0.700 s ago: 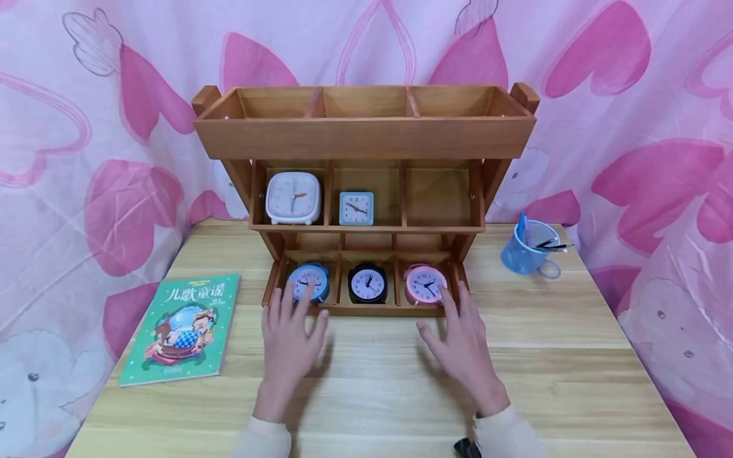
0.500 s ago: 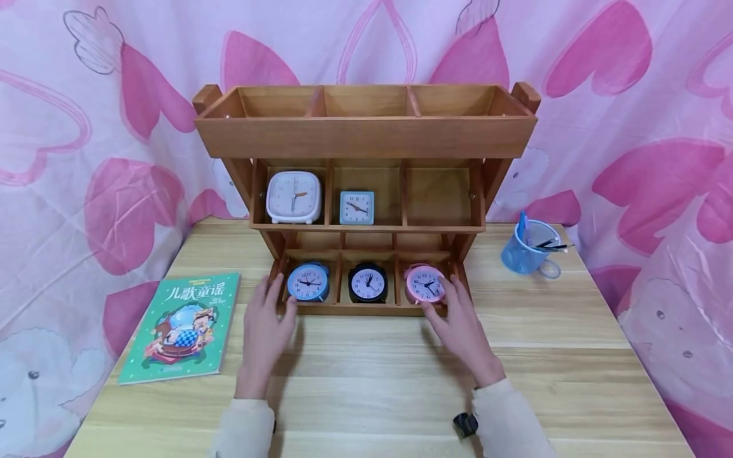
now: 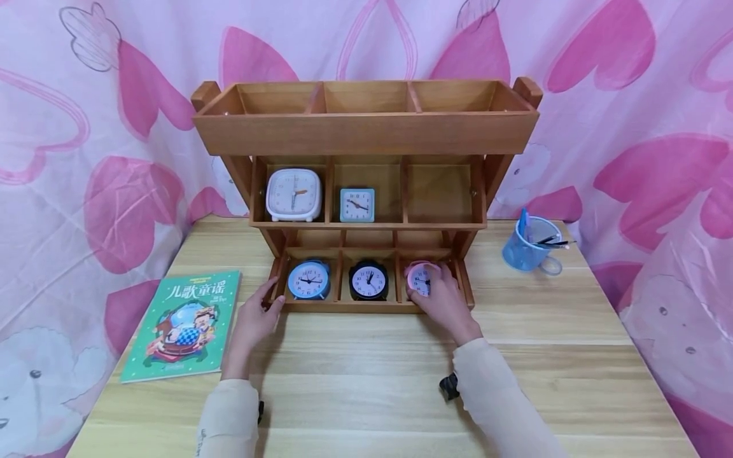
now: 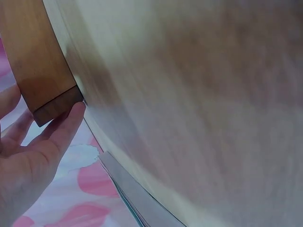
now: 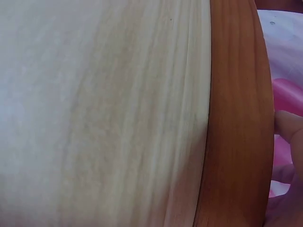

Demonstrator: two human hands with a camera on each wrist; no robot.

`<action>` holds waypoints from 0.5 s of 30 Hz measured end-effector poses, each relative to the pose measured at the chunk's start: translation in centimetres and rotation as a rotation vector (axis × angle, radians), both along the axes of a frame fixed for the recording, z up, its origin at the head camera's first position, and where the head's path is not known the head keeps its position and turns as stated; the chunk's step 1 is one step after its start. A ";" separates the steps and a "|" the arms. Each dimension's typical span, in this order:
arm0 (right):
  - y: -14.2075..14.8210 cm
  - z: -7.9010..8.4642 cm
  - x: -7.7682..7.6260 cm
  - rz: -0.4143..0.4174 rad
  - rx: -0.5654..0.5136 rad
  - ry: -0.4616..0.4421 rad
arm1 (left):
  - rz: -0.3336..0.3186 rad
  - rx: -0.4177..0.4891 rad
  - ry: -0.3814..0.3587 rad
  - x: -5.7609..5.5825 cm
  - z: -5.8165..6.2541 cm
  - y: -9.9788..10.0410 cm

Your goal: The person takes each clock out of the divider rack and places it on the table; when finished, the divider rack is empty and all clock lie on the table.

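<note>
A three-tier wooden shelf (image 3: 366, 135) stands at the back of the table. My left hand (image 3: 252, 324) grips the left front corner of its bottom tier. The left wrist view shows thumb and fingers around that wooden corner (image 4: 40, 56). In the bottom right compartment is a pink alarm clock (image 3: 419, 278), its right part covered by my right hand (image 3: 448, 305), which holds it with fingers over the face and thumb low on the left. A black alarm clock (image 3: 369, 282) sits in the middle compartment, a blue alarm clock (image 3: 308, 280) in the left one.
On the middle tier are a white clock (image 3: 294, 194) at left and a small light-blue square clock (image 3: 357, 205) in the centre. A green children's book (image 3: 183, 327) lies on the table at left. At right stands a blue mesh pen cup (image 3: 523, 253) with pens.
My left hand moved left from before the blue clock to the shelf's corner. My right hand moved left and forward onto the pink clock and took hold of it.
</note>
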State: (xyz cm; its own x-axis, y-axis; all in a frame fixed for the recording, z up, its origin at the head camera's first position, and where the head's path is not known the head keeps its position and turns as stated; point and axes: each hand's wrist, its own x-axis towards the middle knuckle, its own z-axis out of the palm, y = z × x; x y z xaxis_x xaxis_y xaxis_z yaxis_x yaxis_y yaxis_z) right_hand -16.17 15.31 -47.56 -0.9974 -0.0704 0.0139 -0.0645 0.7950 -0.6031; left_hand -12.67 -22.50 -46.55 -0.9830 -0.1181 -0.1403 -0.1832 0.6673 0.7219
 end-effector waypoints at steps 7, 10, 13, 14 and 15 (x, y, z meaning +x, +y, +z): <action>-0.5 0.0 0.0 -0.047 -0.028 0.043 | -0.002 0.007 -0.002 0.0 -0.2 -0.2; -0.2 0.8 0.8 -0.088 -0.088 0.122 | 0.001 0.025 -0.009 0.0 -0.3 -0.1; 0.9 2.1 1.8 -0.128 -0.165 0.213 | 0.003 0.037 -0.020 0.0 -0.3 -0.2; 1.5 2.5 2.3 -0.147 -0.171 0.230 | 0.005 0.038 -0.026 0.0 -0.2 -0.2; 2.1 2.8 2.8 -0.166 -0.180 0.250 | 0.006 0.040 -0.028 0.0 -0.2 -0.2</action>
